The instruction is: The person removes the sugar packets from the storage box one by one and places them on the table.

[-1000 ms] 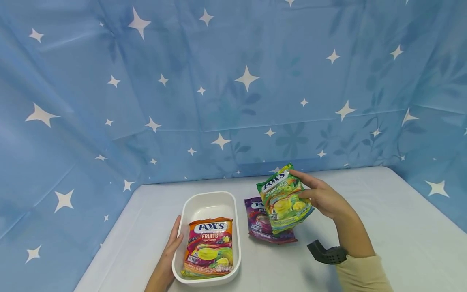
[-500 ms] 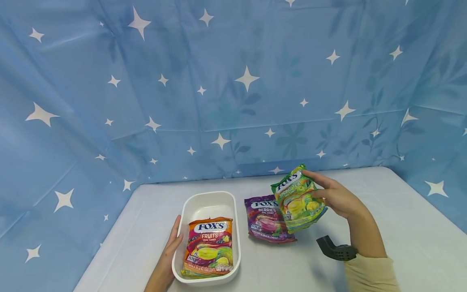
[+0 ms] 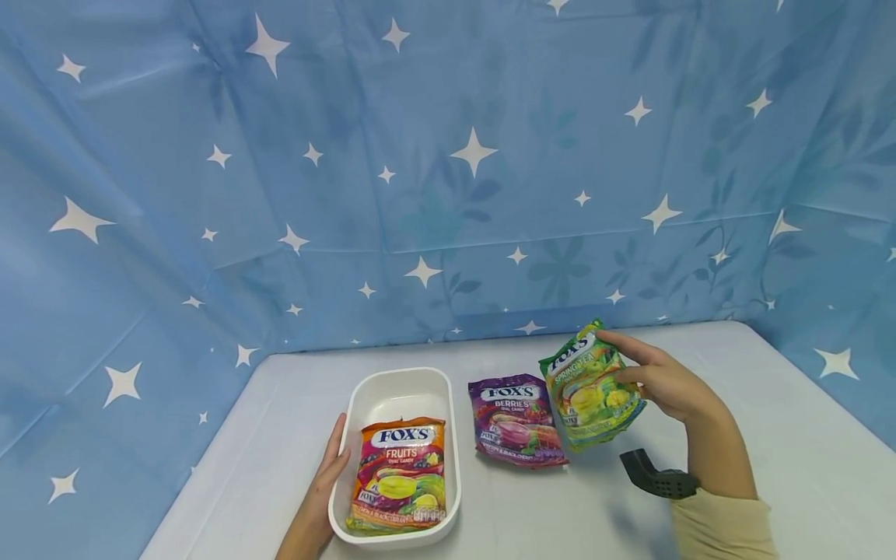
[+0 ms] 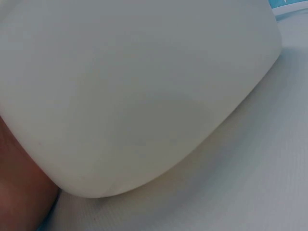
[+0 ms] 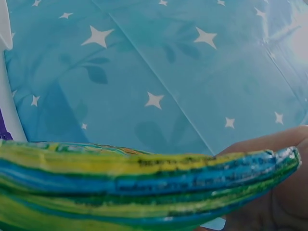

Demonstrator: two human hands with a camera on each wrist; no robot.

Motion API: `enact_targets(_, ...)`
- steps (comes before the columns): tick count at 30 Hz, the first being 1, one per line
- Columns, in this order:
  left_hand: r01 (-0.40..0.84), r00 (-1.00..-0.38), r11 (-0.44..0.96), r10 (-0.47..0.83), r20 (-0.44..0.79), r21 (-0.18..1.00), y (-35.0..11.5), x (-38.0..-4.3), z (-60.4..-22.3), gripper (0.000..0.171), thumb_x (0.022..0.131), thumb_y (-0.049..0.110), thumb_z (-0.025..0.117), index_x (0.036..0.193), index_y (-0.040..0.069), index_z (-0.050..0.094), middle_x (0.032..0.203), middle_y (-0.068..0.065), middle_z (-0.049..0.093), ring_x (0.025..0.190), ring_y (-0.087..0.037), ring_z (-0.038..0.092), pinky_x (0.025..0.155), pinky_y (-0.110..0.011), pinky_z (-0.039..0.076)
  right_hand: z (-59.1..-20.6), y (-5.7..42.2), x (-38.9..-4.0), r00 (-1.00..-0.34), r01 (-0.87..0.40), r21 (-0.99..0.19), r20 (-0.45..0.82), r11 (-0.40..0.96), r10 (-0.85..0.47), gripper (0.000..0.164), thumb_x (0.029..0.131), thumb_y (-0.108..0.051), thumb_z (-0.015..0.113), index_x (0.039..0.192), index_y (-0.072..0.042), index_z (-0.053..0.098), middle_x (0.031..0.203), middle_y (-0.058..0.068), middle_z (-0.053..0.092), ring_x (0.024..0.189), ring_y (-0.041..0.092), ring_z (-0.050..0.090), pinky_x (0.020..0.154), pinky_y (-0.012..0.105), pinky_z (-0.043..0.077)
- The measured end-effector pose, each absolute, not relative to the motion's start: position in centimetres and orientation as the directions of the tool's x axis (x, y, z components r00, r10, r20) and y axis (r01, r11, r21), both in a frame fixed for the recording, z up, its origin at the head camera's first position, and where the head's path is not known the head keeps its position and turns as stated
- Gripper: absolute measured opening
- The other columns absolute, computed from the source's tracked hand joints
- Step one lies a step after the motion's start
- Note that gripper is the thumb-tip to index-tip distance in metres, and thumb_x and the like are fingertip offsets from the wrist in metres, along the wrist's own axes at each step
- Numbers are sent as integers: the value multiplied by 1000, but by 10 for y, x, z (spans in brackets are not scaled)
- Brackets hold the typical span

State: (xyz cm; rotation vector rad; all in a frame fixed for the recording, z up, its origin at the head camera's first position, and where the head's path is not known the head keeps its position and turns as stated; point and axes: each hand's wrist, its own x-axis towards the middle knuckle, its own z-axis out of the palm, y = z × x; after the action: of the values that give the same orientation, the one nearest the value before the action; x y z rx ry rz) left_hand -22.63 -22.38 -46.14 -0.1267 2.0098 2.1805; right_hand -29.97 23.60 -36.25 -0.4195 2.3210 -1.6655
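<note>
My right hand [image 3: 665, 381] holds a green bag of Fox's Spring Tea candy [image 3: 588, 389] by its right side, tilted above the table. In the right wrist view the bag's lower edge [image 5: 120, 183] stretches across the bottom. Just left of it lies a purple bag of Fox's Berries candy [image 3: 514, 424] on the table. An orange and red bag of Fox's Fruits candy [image 3: 400, 478] rests inside a white plastic tray [image 3: 404, 379]. My left hand [image 3: 323, 486] lies against the tray's left wall, fingers straight; the left wrist view shows mostly the tray's outer wall [image 4: 144, 96].
A white table [image 3: 518, 513] carries everything, its rear edge meeting a blue curtain [image 3: 448, 194] with white stars. A black wrist strap piece [image 3: 658, 476] sits at the right wrist, beside a beige sleeve [image 3: 724, 527].
My right hand has moved to the right with the green candy bag, so the purple bag, partly covered before, now shows fully. The left hand, tray and Fruits bag have stayed put.
</note>
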Motion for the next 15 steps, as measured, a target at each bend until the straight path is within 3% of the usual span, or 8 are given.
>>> enact_targets(3, -184, -981, -84, 81, -178, 979, -224, -226, -461, 63, 97, 38, 32, 146, 33, -7, 154, 1, -15, 140, -37, -7, 105, -60, 13, -363, 238, -299, -927, -79, -949, -43, 306, -373, 66, 86, -2, 44, 146, -5, 15, 151, 24, 0, 90, 16, 50, 69, 33, 43)
enact_targets(9, -183, -980, -114, 95, -172, 977, -225, -226, -460, 63, 98, 36, 32, 146, 32, -9, 154, 0, -15, 140, -36, -8, 106, -59, 11, -365, 241, -300, -932, -67, -938, -63, 340, -357, 66, 87, -2, 44, 146, -5, 14, 151, 24, -1, 108, 30, 43, 76, 37, 40)
enact_targets(15, -188, -979, -103, 99, -177, 977, -224, -226, -459, 64, 97, 37, 32, 146, 32, -9, 154, 0, -15, 140, -36, -9, 106, -59, 11, -370, 242, -303, -933, -43, -938, -85, 345, -349, 68, 85, -2, 45, 146, -5, 13, 149, 27, 2, 90, 20, 46, 65, 29, 39)
